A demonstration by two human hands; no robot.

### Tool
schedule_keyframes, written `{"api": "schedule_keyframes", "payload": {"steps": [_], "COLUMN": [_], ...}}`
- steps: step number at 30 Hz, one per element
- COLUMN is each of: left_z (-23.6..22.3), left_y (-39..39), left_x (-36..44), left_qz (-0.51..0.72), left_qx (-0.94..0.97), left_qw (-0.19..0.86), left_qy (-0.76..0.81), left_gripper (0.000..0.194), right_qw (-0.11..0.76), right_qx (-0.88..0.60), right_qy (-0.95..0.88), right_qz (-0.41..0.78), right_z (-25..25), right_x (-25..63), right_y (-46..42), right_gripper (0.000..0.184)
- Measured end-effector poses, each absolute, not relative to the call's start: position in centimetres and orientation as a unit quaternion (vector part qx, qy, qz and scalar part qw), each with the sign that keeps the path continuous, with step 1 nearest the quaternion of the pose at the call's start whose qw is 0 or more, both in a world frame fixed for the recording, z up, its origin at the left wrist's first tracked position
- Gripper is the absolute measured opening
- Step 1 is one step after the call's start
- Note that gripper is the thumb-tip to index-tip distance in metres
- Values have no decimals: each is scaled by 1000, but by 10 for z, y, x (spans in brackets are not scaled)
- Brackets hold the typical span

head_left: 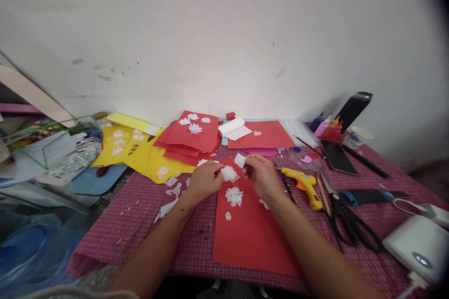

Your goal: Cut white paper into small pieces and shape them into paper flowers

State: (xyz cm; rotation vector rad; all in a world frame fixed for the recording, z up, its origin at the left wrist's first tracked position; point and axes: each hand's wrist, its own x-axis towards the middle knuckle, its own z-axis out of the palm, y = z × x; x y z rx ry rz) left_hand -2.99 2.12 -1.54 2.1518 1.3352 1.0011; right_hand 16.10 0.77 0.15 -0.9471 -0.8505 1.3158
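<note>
A red sheet of paper (252, 238) lies on the checked cloth in front of me. Near its top is a white tissue paper flower (229, 174), and below it a fuller ruffled flower (234, 196). My right hand (261, 175) pinches a small white piece of paper (240, 160) just above the upper flower. At that flower's left edge is my left hand (206, 178), its fingers curled together; whatever they hold, if anything, is hidden. A small paper scrap (228, 216) sits lower on the sheet.
Right: a yellow glue gun (305, 184), black scissors (351, 219), a blue-black cutter knife (368, 197), a white device (419, 245), paint bottles (328, 126) and a black flask (356, 107). Behind: red papers with flowers (189, 138) and a white paper roll (233, 127). Left: yellow sheets (157, 159) and paper scraps (173, 190).
</note>
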Motion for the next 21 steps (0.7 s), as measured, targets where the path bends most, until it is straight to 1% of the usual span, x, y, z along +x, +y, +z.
{"api": "schedule_keyframes", "payload": {"steps": [2,4,6,11,15,21], "left_z": [-10,-5,-1,-2,-7,-8], "left_y": [18,14,10,6,9,11], "left_x": [-29,-26,-23,-16,-16,-18], "left_qz": [401,452,477,453,454,457], "left_qx": [755,727,716,707,674,667], "left_qw": [208,220,242,340,396,407], "left_qy": [476,468,448,423,428,425], "left_gripper": [23,16,12,13,16,14], "right_qw": [595,581,569,535,506,496], "right_qx": [-417,-427,-441,-451,-451,-455], "right_qy": [-379,-397,-426,-532,-569,-582], "right_qz": [573,568,548,476,466,457], "right_z": [1,1,0,-2,-2,-2], "right_x": [160,159,158,153,150,149], "right_y": [7,7,6,2,-1,-1], "right_gripper": [10,10,11,13,18,18]}}
